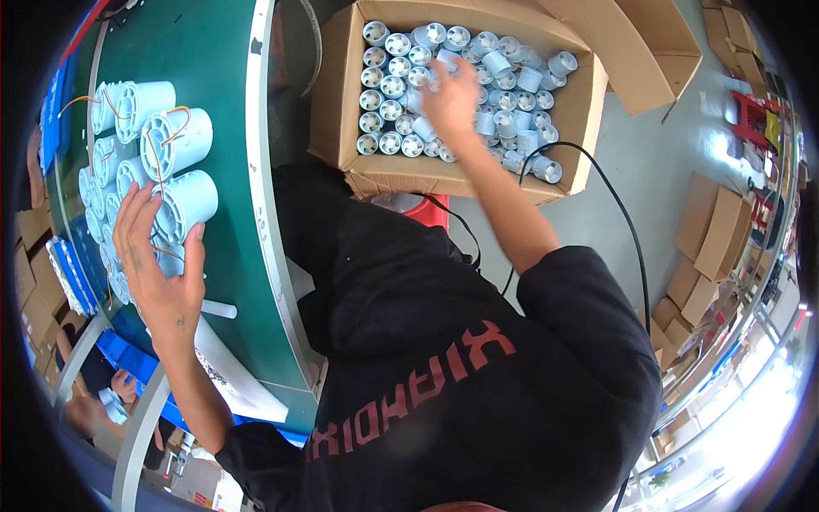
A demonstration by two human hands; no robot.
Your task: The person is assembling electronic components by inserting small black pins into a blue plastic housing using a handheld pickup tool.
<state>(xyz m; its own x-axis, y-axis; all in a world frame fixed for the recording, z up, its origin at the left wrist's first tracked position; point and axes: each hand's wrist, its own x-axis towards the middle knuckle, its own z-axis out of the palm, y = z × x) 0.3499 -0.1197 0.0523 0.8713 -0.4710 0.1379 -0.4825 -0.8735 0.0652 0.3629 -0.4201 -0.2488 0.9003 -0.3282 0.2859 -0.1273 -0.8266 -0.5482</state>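
Note:
My left hand (153,256) reaches over the green worktable (223,102) with fingers and thumb spread. It touches the front of a stack of light-blue plastic cylinders (194,198), several with thin orange wires (175,128). The fingers lie against the ends and the thumb rests by the lower cylinder's side. Out to the right, my right hand (452,98) is over an open cardboard box (333,111), slightly blurred, fingers apart among small light-blue cylindrical parts (392,87) with white fan-like blades. What lies directly under its palm is hidden.
A white tube (220,309) lies on the table near my left forearm. Under the box is a red stool (433,212). A black cable (627,222) loops from the box to the floor. Another person's hand (124,386) shows at lower left; cartons (715,226) stand far right.

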